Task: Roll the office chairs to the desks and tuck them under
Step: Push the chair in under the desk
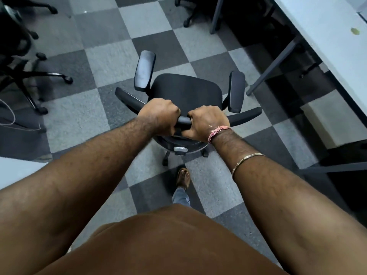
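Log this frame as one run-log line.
stage: rolling | left hand: gripping chair backrest top | right hand: same | desk: front right, chair not tucked

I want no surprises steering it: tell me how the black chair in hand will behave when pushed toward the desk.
The chair should roll easily on its casters. Carpet tiles may add some drag. With both hands gripping the backrest top, it probably swivels or tips slightly.

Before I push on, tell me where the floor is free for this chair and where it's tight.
Both hands grip the black office chair's backrest. Free: checkered carpet ahead, between the black chairs parked at left and the white desk's grey legs. Dark bay under the desk looks open. Crowded: left edge, with caster bases and a loose cable.
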`<state>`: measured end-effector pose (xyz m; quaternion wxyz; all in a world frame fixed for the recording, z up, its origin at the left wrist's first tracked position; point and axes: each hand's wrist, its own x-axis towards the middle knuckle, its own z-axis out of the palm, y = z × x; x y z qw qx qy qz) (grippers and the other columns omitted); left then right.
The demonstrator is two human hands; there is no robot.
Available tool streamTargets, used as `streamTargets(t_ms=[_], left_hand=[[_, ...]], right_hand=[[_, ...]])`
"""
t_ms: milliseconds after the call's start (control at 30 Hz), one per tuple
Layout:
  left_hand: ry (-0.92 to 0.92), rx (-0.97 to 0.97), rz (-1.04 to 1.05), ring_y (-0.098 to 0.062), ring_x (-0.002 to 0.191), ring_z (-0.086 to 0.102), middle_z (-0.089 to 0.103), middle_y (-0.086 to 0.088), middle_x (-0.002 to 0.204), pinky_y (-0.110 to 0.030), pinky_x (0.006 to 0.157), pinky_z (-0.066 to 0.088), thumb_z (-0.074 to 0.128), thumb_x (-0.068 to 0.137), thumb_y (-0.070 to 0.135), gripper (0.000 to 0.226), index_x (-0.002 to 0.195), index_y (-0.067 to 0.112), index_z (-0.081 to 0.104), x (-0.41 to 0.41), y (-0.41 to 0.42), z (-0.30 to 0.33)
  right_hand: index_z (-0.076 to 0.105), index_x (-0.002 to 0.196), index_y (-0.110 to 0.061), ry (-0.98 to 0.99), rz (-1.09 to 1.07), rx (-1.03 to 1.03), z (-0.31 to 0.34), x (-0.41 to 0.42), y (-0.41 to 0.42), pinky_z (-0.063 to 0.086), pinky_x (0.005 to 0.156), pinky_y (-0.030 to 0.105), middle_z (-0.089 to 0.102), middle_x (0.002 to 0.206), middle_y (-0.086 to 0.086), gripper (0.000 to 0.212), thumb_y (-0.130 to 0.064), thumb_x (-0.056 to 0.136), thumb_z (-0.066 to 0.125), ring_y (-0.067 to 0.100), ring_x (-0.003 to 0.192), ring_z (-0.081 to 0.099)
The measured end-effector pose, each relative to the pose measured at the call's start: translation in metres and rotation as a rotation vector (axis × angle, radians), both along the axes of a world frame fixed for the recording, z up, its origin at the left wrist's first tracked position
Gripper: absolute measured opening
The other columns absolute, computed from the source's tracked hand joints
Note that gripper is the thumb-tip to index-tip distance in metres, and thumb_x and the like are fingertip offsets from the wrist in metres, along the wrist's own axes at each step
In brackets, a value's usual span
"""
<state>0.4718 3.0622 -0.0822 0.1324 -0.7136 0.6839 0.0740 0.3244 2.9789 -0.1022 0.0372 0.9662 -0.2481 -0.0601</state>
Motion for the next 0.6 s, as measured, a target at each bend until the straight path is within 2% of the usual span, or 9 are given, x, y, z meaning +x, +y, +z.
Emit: streamTargets(t_ms=[133, 267, 433, 600], left_hand=[[0.003, 0.044, 0.042, -0.022, 0.072, 0.061, 0.057, 0.005, 0.075, -0.031, 0.063, 0.047, 0.069, 0.079, 0.044, 0.02, 0.089, 0.026, 0.068, 0.033, -0.08, 0.008], [0.015, 0.049, 0.063, -0.021, 0.068, 0.059, 0.056, 0.006, 0.073, -0.032, 0.063, 0.049, 0.07, 0.08, 0.042, 0.016, 0.089, 0.028, 0.069, 0.062, -0.154, 0.004], [0.025, 0.049, 0.039, -0.023, 0.067, 0.057, 0.055, 0.006, 0.073, -0.032, 0.061, 0.046, 0.066, 0.078, 0.039, 0.015, 0.087, 0.027, 0.067, 0.092, -0.24, 0.0], [0.005, 0.038, -0.031, -0.021, 0.063, 0.053, 0.049, 0.008, 0.067, -0.033, 0.06, 0.047, 0.062, 0.081, 0.043, 0.014, 0.083, 0.029, 0.061, 0.145, -0.337, -0.004]], right_hand=[[0.066, 0.084, -0.025, -0.006, 0.004, 0.03, 0.003, 0.034, -0.077, 0.038, 0.062, 0.033, 0.07, 0.083, -0.001, 0.046, -0.068, 0.072, 0.056, 0.026, 0.075, 0.065], [0.067, 0.085, -0.024, -0.012, 0.022, 0.032, 0.003, 0.061, -0.15, 0.04, 0.063, 0.033, 0.069, 0.083, -0.001, 0.046, -0.066, 0.072, 0.056, 0.026, 0.074, 0.065], [0.064, 0.083, -0.026, -0.012, -0.015, 0.01, -0.001, 0.092, -0.235, 0.038, 0.06, 0.032, 0.067, 0.079, -0.004, 0.049, -0.072, 0.071, 0.053, 0.025, 0.07, 0.063], [0.054, 0.081, -0.027, 0.004, -0.086, 0.011, -0.001, 0.143, -0.326, 0.037, 0.059, 0.032, 0.065, 0.08, -0.005, 0.051, -0.076, 0.069, 0.054, 0.023, 0.069, 0.059]])
